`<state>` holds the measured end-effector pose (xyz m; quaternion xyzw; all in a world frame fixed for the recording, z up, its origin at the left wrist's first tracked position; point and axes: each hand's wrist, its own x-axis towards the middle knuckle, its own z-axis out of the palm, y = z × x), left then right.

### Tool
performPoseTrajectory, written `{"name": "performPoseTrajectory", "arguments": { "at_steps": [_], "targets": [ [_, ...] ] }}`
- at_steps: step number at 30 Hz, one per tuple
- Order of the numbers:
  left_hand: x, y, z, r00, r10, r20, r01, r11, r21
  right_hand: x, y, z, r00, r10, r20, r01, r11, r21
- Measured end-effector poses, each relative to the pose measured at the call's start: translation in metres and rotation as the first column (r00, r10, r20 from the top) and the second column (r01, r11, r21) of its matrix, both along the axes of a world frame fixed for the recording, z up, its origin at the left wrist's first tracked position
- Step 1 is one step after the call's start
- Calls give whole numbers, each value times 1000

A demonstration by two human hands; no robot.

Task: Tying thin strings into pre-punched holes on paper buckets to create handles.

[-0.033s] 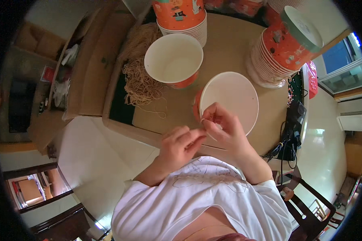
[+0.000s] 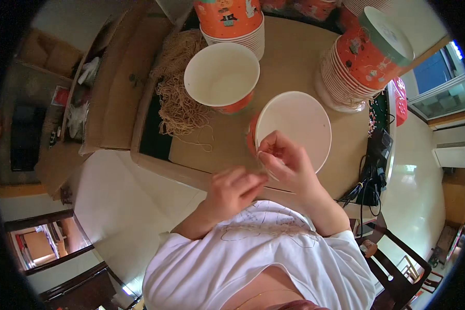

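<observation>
My right hand (image 2: 288, 161) is closed in a pinch at the near rim of a white-lined paper bucket (image 2: 302, 116) that tilts its open mouth toward me. What its fingertips hold is too small to make out. Just left of it and lower, my left hand (image 2: 233, 192) has its fingers pressed together, slightly blurred; anything between them is hidden. A second open bucket (image 2: 223, 77) with an orange outside stands farther back on the left. Beside that one lies a tangled heap of thin beige string (image 2: 183, 101), with loose strands trailing toward me.
Stacked orange buckets (image 2: 230, 20) rise at the back, and another stack (image 2: 354, 67) stands upside down on the right. Black cables (image 2: 369, 178) lie by the right table edge. A cardboard box (image 2: 113, 88) is left of the table, and a dark chair (image 2: 398, 253) is at lower right.
My left hand has shifted slightly down and its fingers have blurred with motion. The right hand keeps its pinch at the bucket rim.
</observation>
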<state>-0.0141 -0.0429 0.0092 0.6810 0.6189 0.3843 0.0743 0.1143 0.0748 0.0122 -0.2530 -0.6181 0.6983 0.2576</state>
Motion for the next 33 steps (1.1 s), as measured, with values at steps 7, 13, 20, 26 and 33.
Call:
{"name": "performPoseTrajectory", "arguments": {
  "at_steps": [7, 13, 20, 26, 33],
  "targets": [
    [9, 7, -23, 950, -111, -291, 109, 994, -23, 1, 6, -5, 988, 157, -9, -157, 976, -149],
    [1, -2, -15, 966, -246, -73, 239, 966, -94, 33, 28, 15, 899, -12, -437, -216, 857, -468],
    [-32, -6, -12, 975, -178, 132, 214, 905, -368, 103, 67, 37, 580, -377, -722, -6, 885, -466],
    [-58, 1, 3, 957, -78, 278, 222, 813, -539, 138, 67, 33, 277, -734, -621, 176, 674, -718],
    [-51, 4, 40, 992, -28, 122, 84, 871, -484, 144, 55, 15, 589, -515, -623, 340, 857, -387]
  ]
}}
